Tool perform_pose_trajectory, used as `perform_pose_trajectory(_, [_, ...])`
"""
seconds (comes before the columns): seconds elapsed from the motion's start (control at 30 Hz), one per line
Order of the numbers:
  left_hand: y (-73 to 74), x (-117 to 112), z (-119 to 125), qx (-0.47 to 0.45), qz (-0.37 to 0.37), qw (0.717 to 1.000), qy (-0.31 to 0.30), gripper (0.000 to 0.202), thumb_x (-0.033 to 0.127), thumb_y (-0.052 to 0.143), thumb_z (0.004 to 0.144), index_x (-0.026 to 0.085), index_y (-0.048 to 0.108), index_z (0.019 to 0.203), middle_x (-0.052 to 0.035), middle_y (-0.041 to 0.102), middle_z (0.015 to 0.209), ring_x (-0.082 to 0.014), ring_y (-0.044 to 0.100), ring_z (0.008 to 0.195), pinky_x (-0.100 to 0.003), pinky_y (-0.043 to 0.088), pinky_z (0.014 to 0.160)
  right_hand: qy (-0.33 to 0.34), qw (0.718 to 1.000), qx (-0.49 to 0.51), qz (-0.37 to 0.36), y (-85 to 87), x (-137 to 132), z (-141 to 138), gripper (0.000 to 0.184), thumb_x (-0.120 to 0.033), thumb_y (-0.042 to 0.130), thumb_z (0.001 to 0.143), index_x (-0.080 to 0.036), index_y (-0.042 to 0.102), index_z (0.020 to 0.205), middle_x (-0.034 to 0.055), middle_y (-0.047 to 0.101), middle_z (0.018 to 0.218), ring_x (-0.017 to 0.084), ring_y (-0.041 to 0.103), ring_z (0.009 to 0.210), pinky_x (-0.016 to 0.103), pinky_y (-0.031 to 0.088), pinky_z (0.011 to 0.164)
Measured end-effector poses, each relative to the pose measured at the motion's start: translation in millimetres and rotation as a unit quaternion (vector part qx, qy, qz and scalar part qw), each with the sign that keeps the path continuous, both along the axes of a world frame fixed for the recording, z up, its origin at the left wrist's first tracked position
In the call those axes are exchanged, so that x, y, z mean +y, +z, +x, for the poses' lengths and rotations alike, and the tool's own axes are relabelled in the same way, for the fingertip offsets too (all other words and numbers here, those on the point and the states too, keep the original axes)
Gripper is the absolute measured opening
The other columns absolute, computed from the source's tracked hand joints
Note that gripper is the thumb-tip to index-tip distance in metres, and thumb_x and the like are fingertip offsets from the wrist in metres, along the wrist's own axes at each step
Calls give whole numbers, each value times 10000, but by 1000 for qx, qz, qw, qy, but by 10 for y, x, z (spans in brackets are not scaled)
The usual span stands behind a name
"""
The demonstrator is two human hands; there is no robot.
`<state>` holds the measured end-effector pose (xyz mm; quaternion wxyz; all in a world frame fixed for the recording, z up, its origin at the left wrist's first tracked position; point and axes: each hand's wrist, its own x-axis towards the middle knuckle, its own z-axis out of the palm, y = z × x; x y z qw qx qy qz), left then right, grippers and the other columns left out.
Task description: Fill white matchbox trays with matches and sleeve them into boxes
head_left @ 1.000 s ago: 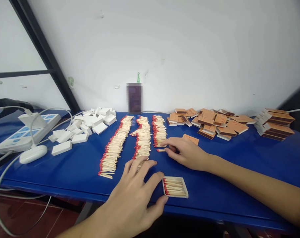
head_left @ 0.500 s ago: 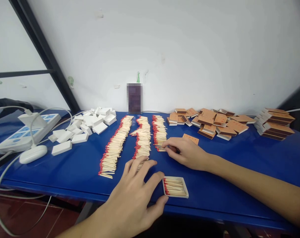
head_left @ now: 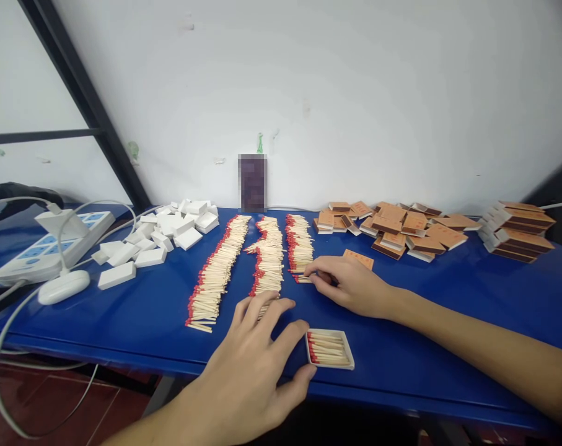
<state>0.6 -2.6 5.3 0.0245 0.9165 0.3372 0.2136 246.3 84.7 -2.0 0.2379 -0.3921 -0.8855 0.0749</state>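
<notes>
Left hand (head_left: pixel 257 359): fingers spread, palm down. Thumb and forefinger stand apart at the left side of an open white tray (head_left: pixel 350 352); the fingertips are at or just beside its corners, and contact cannot be confirmed. The remaining fingers extend over the near end of the middle row of matches (head_left: pixel 269 257), partly hiding it.

Right hand (head_left: pixel 350 286): fingers curled, thumb and forefinger close together at the plain ends of a few matches (head_left: pixel 302 279). Whether these are pinched or only touched cannot be determined. They lie at the near end of the right row of matches (head_left: pixel 300 241), which runs away beyond the fingertips.

The tray lies flat on the blue desk (head_left: pixel 476 310), nearer the person than the right hand and just right of the left thumb. It contains red-headed matches (head_left: pixel 329 348) laid side by side, heads toward the left hand.

Beyond and left of the left hand runs the left row of matches (head_left: pixel 218 279), heads also to the left. Farther off on that side are a heap of white trays (head_left: pixel 176 226) and a power strip (head_left: pixel 11 269). Just behind the right hand, partly covered by it, lies a single orange sleeve (head_left: pixel 362 258). Farther beyond are a loose pile of orange sleeves (head_left: pixel 396 224) and, to its right, stacked matchbox parts (head_left: pixel 517 235).
</notes>
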Motion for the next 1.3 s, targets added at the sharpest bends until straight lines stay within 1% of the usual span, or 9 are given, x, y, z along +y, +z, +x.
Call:
perform_pose_trajectory(0.1, [-4,2,4,-1,3,1000,1,304,342,556,959,215,576,1235,-112,533,1328,-337,428,1279,-558,440,1018,-3,1000,-6,-11,26,-2,-9,161,-216,488,938,-160,634,903,7,589,690,123,485,570,257,355,574])
perform_pose_trajectory(0.23, [-2,6,9,0,3,1000,1,294,333,554,960,210,579,1225,-117,540,1317,-340,431,1277,-563,443,1010,-3,1000,2,-11,37,-9,-12,152,-214,491,939,-156,631,927,-12,561,654,117,469,545,254,350,559])
perform_pose_trajectory(0.33, [0,7,8,1,3,1000,0,293,334,556,958,211,579,1223,-117,539,1320,-342,430,1277,-561,443,1009,12,1000,19,-3,21,-11,-6,154,-207,494,938,-154,636,914,-14,555,644,115,467,540,253,354,549])
perform_pose_trajectory(0.5, [-1,8,4,-1,5,1000,2,286,337,554,959,215,583,1216,-111,541,1319,-338,435,1272,-552,439,1015,52,998,43,11,-7,-4,3,176,-194,516,938,-163,683,985,11,626,709,126,541,601,253,403,585])
perform_pose_trajectory(0.73, [14,8,11,-3,5,1000,0,279,321,574,949,207,591,1204,-111,543,1317,-330,441,1267,-542,436,1026,42,998,36,11,-10,-10,10,244,-196,503,949,-166,707,1080,53,698,820,151,610,687,273,461,640])
perform_pose_trajectory(0.93, [7,4,7,-3,3,1000,-2,277,327,561,958,212,586,1208,-111,540,1320,-327,428,1275,-545,420,1035,68,997,26,24,31,-19,4,281,-174,466,956,-172,727,1062,67,712,842,156,629,705,278,484,652])
perform_pose_trajectory(1.13, [3,1,14,2,-3,1000,0,284,326,562,958,210,581,1217,-110,537,1326,-329,428,1268,-550,422,1027,45,999,20,15,19,-10,1,291,-170,478,945,-167,714,1115,64,711,850,168,635,739,277,477,666])
perform_pose_trajectory(1.3, [11,0,14,-2,1,1000,-2,277,323,560,961,209,582,1212,-111,539,1318,-325,422,1276,-539,418,1034,30,999,13,11,14,-17,1,281,-199,477,947,-168,719,1086,70,719,865,167,621,707,283,468,657])
